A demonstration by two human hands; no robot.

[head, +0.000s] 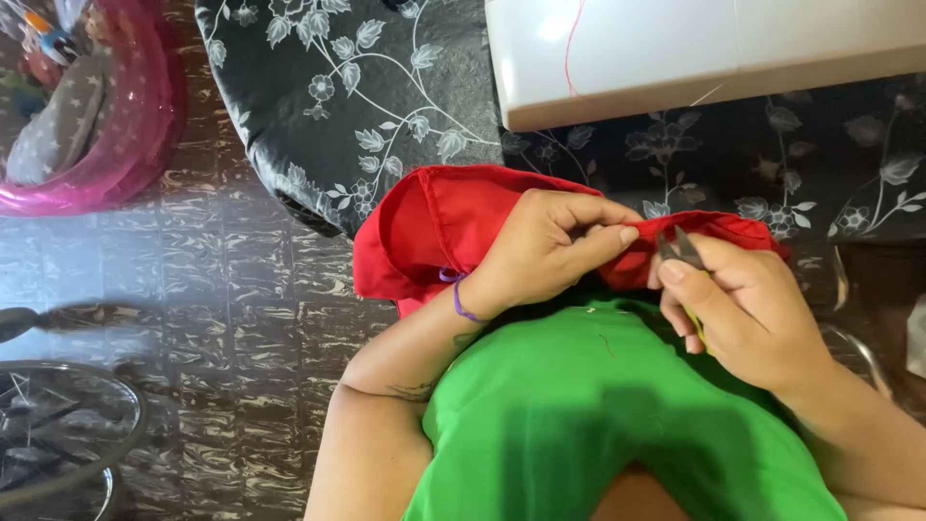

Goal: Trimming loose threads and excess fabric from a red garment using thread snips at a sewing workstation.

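My left hand (550,246) pinches a fold of red fabric (434,227) between thumb and fingers, close to my chest. A purple band circles that wrist. My right hand (738,309) grips small thread snips (681,249); their dark blades point up at the red fabric right beside my left fingertips. A yellow-green handle part shows under my right palm. The red fabric drapes from the table edge over my green shirt (579,415).
A black table cover with a grey flower print (367,87) lies ahead. A white sewing machine body (694,53) with a red thread stands at the top right. A pink tub (125,106) sits on the tiled floor at left, a metal wheel rim (68,434) below it.
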